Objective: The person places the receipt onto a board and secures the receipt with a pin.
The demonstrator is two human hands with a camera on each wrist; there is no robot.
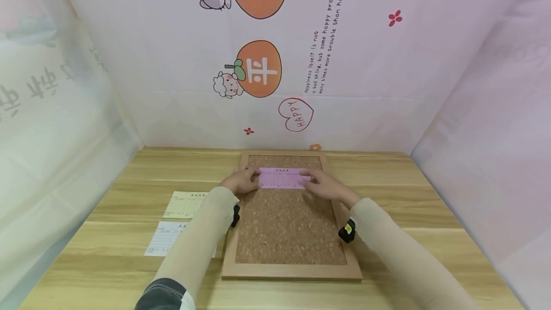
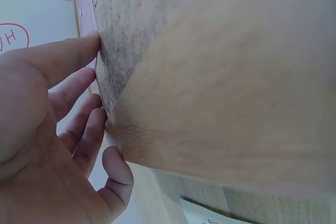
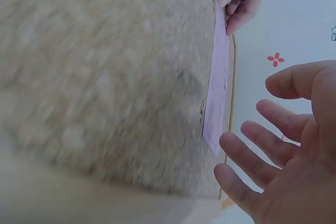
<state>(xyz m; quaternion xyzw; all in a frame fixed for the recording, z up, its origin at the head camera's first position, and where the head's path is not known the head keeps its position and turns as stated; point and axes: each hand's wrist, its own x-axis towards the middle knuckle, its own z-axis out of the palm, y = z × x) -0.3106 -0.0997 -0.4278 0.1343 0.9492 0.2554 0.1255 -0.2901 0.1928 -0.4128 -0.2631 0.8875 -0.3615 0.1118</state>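
A pink printed paper slip (image 1: 280, 179) lies across the upper part of a wood-framed cork board (image 1: 290, 226). At the slip's left end, my left hand (image 1: 243, 181) touches slip and board with its fingertips, fingers spread, as the left wrist view also shows, thumb (image 2: 79, 53) and fingers apart. My right hand (image 1: 325, 187) hovers at the slip's right end. The right wrist view shows that hand (image 3: 299, 140) with spread, relaxed fingers and nothing gripped. Whether its fingertips touch the slip (image 3: 216, 87) is hard to tell.
Left of the board, a yellow printed slip (image 1: 182, 204) and a white one (image 1: 165, 238) lie on the wooden table (image 1: 400, 262), each partly covered by my left sleeve (image 1: 195, 233). A printed white curtain (image 1: 366, 61) hangs behind the table.
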